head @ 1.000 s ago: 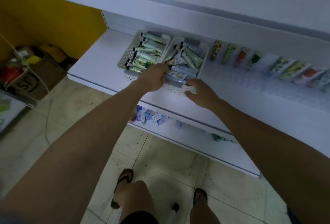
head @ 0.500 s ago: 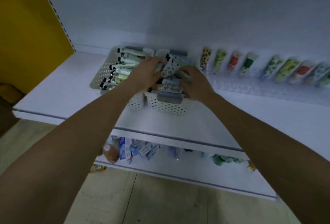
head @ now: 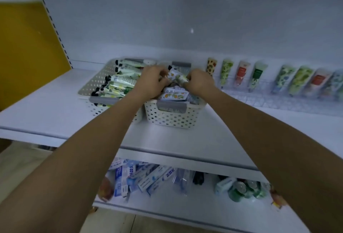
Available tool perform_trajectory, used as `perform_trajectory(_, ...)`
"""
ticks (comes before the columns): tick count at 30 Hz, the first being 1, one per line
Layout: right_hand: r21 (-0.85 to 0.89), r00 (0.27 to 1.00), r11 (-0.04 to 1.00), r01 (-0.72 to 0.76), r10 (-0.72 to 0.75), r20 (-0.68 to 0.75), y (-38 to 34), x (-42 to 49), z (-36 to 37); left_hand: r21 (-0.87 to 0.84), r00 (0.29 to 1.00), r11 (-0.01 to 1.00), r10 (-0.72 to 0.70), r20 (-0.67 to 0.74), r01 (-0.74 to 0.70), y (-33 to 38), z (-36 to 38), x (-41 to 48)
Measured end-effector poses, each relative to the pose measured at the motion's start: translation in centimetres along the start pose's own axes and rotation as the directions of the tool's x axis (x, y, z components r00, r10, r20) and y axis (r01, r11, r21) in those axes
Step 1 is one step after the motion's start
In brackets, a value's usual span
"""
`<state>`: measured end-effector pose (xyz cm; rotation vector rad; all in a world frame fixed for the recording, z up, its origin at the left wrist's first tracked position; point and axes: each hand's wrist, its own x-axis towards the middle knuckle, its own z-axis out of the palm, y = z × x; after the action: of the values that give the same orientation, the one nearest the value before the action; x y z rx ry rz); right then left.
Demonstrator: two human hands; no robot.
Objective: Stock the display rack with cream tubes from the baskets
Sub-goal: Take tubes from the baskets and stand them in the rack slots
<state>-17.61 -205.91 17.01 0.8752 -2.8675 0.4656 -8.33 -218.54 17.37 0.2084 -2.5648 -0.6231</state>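
Pinching one cream tube point(head: 175, 76) btwn them, left hand point(head: 153, 82) & right hand point(head: 200, 82) curl over right-side basket point(head: 170, 118).

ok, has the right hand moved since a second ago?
Yes. The right hand went from the near rim of the right basket inward, onto its tubes.

My single head camera looks forward and down from close above the white basket point(head: 172, 118); the frame edges seem lens-bent.
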Motion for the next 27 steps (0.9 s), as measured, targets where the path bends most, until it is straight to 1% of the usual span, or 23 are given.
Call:
perform_trajectory(1, 0.054, 1.0, 0.999, -0.007, 0.008, -0.02, 0.0, -0.3, 0.0, -0.044, 0.999, 0.999, -0.027, -0.024, 0.025, 0.0, -0.1, -0.2)
perform_trajectory(3, 0.245, 0.998, 0.969, -0.007, 0.023, -0.064, -0.1, -1.3, -0.4, -0.141, 0.996, 0.988, -0.068, -0.062, 0.059, 0.3, -0.6, -0.7)
perform_trajectory(6, 0.513, 0.983, 0.857, 0.052, 0.047, -0.177, 0.0, -2.8, -1.8, -0.281, 0.989, 0.955, -0.12, -0.086, 0.091, 1.3, -1.4, -1.2)
perform_trajectory(8, 0.61, 0.974, 0.79, 0.061, 0.087, -0.21, 0.1, -3.8, -2.7, -0.375, 0.983, 0.921, -0.154, -0.103, 0.105, 2.0, -1.8, -1.6)
perform_trajectory(12, 0.708, 0.974, 0.703, 0.06, 0.115, -0.197, 1.4, -5.2, -4.3, -0.449, 0.975, 0.89, -0.161, -0.152, 0.076, 3.8, -2.1, -2.5)
perform_trajectory(13, 0.749, 0.972, 0.661, 0.042, 0.146, -0.183, 1.8, -5.7, -4.7, -0.46, 0.973, 0.885, -0.161, -0.167, 0.068, 4.4, -2.1, -2.6)
perform_trajectory(15, 0.839, 0.967, 0.544, 0.006, 0.212, -0.144, 2.8, -6.4, -5.3, -0.51, 0.965, 0.859, -0.175, -0.196, 0.052, 5.6, -2.1, -2.8)
perform_trajectory(17, 0.89, 0.961, 0.456, 0.009, 0.243, -0.134, 3.8, -7.5, -5.5, -0.607, 0.958, 0.792, -0.217, -0.189, 0.059, 6.9, -1.9, -3.0)
perform_trajectory(19, 0.923, 0.956, 0.384, 0.022, 0.262, -0.132, 4.7, -8.8, -5.5, -0.704, 0.954, 0.707, -0.257, -0.154, 0.077, 8.0, -1.3, -3.4)
perform_trajectory(22, 0.975, 0.957, 0.223, -0.014, 0.286, -0.052, 6.5, -10.6, -5.8, -0.806, 0.954, 0.586, -0.283, -0.104, 0.086, 10.0, -0.1, -4.3)
perform_trajectory(23, 0.978, 0.958, 0.206, -0.029, 0.284, -0.031, 7.2, -11.0, -5.7, -0.822, 0.953, 0.563, -0.286, -0.101, 0.082, 10.6, 0.2, -4.6)
perform_trajectory(26, 0.97, 0.959, 0.234, -0.063, 0.282, -0.006, 9.2, -12.4, -6.0, -0.848, 0.96, 0.525, -0.265, -0.087, 0.068, 12.2, 1.4, -5.3)
perform_trajectory(27, 0.971, 0.958, 0.229, -0.065, 0.287, -0.004, 9.9, -12.7, -6.0, -0.858, 0.966, 0.51, -0.25, -0.069, 0.07, 12.7, 1.9, -5.5)
